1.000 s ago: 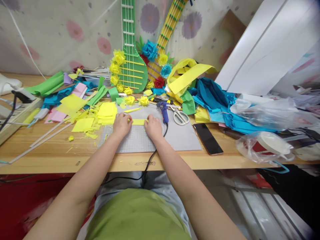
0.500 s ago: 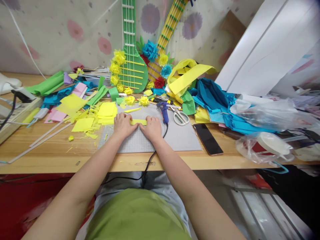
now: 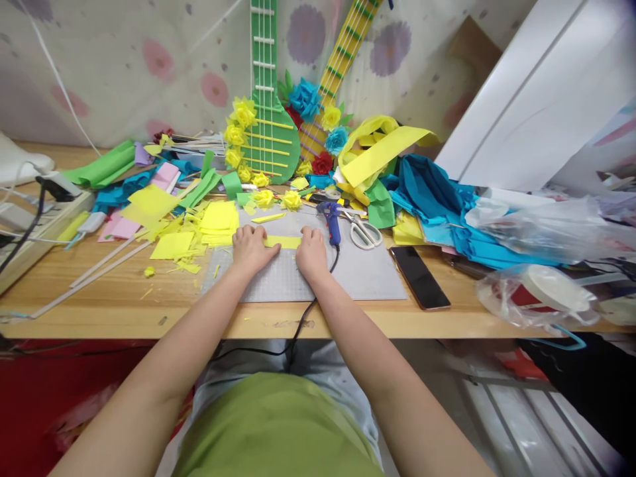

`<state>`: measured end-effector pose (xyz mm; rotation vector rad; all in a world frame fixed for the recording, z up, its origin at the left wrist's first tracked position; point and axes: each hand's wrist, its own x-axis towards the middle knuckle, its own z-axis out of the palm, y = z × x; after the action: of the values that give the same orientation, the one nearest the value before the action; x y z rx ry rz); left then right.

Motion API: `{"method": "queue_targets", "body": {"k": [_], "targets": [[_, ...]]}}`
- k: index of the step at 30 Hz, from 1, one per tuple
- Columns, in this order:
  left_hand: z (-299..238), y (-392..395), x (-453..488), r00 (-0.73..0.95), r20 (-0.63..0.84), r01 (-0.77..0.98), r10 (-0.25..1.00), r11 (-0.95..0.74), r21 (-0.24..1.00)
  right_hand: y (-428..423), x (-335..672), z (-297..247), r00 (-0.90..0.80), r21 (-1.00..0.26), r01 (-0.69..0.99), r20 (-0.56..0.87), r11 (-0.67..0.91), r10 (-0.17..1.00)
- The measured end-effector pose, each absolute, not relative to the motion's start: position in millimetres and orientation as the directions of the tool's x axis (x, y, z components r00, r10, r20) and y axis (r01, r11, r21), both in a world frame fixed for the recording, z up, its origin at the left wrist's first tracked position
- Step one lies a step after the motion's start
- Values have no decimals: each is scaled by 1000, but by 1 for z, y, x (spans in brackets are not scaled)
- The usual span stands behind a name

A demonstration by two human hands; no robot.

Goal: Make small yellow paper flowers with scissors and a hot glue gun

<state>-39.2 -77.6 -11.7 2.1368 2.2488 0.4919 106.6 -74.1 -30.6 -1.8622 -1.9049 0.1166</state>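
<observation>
A strip of yellow crepe paper (image 3: 283, 242) lies stretched sideways between my hands, low over the grey mat (image 3: 368, 278). My left hand (image 3: 252, 249) grips its left end, fingers curled over and thumb along the near edge. At the other end, my right hand (image 3: 312, 253) is closed on the strip, its fingertips partly hidden. Just right of that hand is a blue glue gun (image 3: 332, 224), with scissors (image 3: 365, 233) beside it. A stack of yellow paper squares (image 3: 218, 220) sits left of my left hand. Yellow paper flowers (image 3: 291, 200) lie beyond the strip.
Behind the mat stand a green paper-covered instrument (image 3: 272, 142) and a yellow one (image 3: 342, 50), leaning on the wall. A phone (image 3: 420, 278) lies to the right, near blue crepe paper (image 3: 427, 185). The glue gun's black cord (image 3: 301, 324) runs over the table edge between my arms.
My right hand has moved right, away from the left hand, so more of the yellow strip shows between them. The view has shifted slightly left.
</observation>
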Motion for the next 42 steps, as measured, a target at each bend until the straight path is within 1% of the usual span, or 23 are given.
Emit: {"method": "queue_targets", "body": {"k": [2, 6, 12, 15, 20, 24, 28, 32, 35, 38, 42], "targets": [[-12, -79, -38, -89, 212, 974, 973, 41, 223, -74, 107, -31, 10, -378, 920, 294, 106, 956], [-11, -80, -36, -110, 203, 972, 973, 62, 227, -78, 105, -29, -68, -379, 899, 375, 220, 924], [-14, -80, -36, -109, 229, 967, 967, 50, 251, -83, 101, -23, -63, -389, 886, 437, 252, 897], [-14, -79, -35, -122, 216, 961, 969, 62, 268, -82, 100, -25, -96, -372, 889, 420, 268, 903], [-14, -78, -36, -142, 198, 958, 970, 84, 276, -79, 102, -30, -65, -357, 910, 375, 209, 925], [-15, -79, -42, -107, 173, 951, 979, 50, 306, -78, 104, -30, -49, -378, 906, 348, 188, 936], [-17, -79, -47, -67, 170, 954, 983, 13, 300, -77, 105, -30, -46, -386, 907, 308, 169, 950], [-17, -76, -50, -72, 167, 953, 983, 19, 301, -74, 107, -33, -49, -401, 900, 303, 174, 952], [-17, -74, -53, -94, 180, 945, 979, 31, 324, -73, 108, -33, -37, -426, 889, 297, 167, 954], [-16, -74, -55, -108, 211, 940, 972, 31, 341, -73, 109, -31, -71, -442, 875, 284, 196, 956], [-17, -75, -55, -32, 224, 948, 974, -42, 317, -74, 108, -29, -149, -452, 850, 288, 271, 946]]}}
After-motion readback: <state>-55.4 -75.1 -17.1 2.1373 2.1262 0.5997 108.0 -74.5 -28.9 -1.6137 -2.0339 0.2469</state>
